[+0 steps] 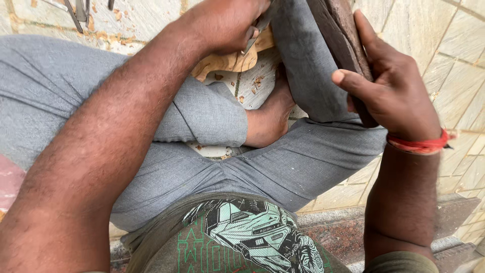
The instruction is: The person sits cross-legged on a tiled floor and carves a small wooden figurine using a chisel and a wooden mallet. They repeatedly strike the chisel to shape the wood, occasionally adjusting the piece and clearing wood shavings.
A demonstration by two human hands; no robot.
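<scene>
Two bare hands at work, person sitting cross-legged on a pale tiled floor (454, 45) in grey trousers (303, 162). Left hand (227, 23) at about 12 o'clock in the view, fist wrapped shut around a metal tool (255, 31); only a short grey stretch of the tool shows below the fingers, tip touching a pale carved wood piece (232, 60). Wood piece lies flat on the floor just under that hand, between the knees, curved edge toward 7 o'clock. Small wood chips (257, 81) scattered on the tile right beside it. Right hand (399, 96) at 2 o'clock, fingers and thumb clamped on a dark brown flat slab (343, 30), held tilted against the right knee. Red thread band (419, 145) on the right wrist. Bare foot (270, 119) at centre, tucked under the raised leg. More metal tools (78, 11) at 11 o'clock, well apart from both hands. Printed green shirt (242, 232) at 6 o'clock.
</scene>
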